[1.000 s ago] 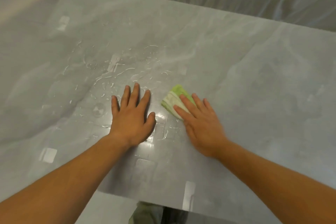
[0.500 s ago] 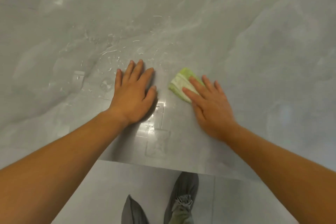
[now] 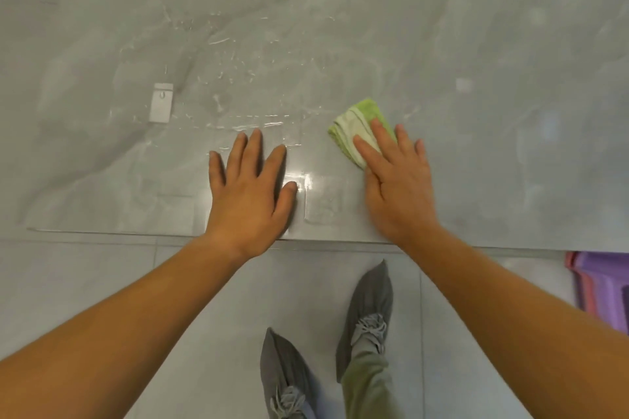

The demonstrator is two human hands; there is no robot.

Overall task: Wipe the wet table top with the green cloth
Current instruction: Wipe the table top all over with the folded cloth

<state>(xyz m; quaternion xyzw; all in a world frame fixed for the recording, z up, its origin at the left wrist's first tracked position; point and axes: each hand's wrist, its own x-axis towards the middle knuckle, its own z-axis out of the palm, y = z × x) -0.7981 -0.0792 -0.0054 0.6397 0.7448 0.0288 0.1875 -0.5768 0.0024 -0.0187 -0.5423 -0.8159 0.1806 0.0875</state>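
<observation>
Head view: I am pressing my right hand, fingers flat, onto the soft folded green cloth near the grey marble table top's near edge; my left hand is resting flat, empty. The limp cloth is best pinned under the palm.

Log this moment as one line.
right hand flat on folded green cloth | left hand flat on grey marble table top | droplets remain

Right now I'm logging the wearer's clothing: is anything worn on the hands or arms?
Nothing shows: the left hand and right hand are bare, with no gloves, rings, watch or bands. Both forearms are uncovered up to the picture's edge, with no sleeve in view.
</observation>
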